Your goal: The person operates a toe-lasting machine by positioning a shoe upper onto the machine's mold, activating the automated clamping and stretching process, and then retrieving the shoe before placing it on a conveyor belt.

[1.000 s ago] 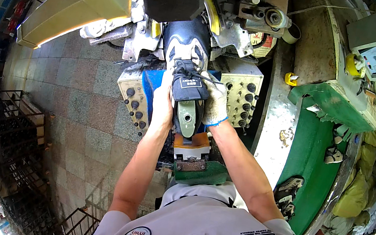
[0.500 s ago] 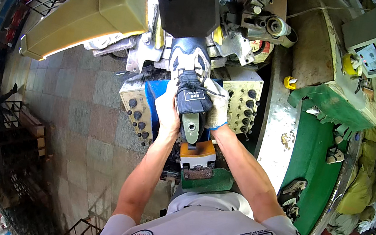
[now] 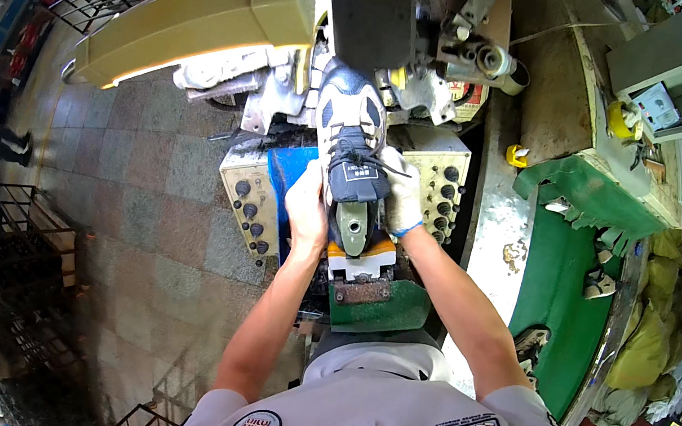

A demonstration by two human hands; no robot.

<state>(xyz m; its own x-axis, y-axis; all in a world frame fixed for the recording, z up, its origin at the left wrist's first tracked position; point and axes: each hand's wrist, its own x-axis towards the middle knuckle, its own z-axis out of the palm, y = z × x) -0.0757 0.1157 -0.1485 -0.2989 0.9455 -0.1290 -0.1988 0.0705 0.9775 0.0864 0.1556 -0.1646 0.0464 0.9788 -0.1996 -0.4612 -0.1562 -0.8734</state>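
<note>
A white and dark sneaker (image 3: 351,124) with black laces points its toe away from me, fitted on a green last (image 3: 351,229) that shows at the heel opening. The toe lies just under the black block (image 3: 367,12) of a machine. My left hand (image 3: 307,205) is closed along the shoe's left side, and it looks bare. My right hand (image 3: 401,194), in a pale glove with a blue cuff, grips the right side. Fingertips of both hands are partly hidden by the shoe. Beneath the heel is an orange and white support (image 3: 361,264) above a green metal plate (image 3: 379,307).
Control boxes with black knobs (image 3: 447,191) flank the shoe. A yellowish curved machine arm (image 3: 202,15) reaches out at the left. On the right, a green-lined bench (image 3: 563,271) carries several shoes. Dark racks (image 3: 24,248) stand on the tiled floor at left.
The sneaker has come slightly toward me, its heel covering more of the orange support, and more of its toe shows below the black block. Both hands keep their hold. My view has shifted slightly.
</note>
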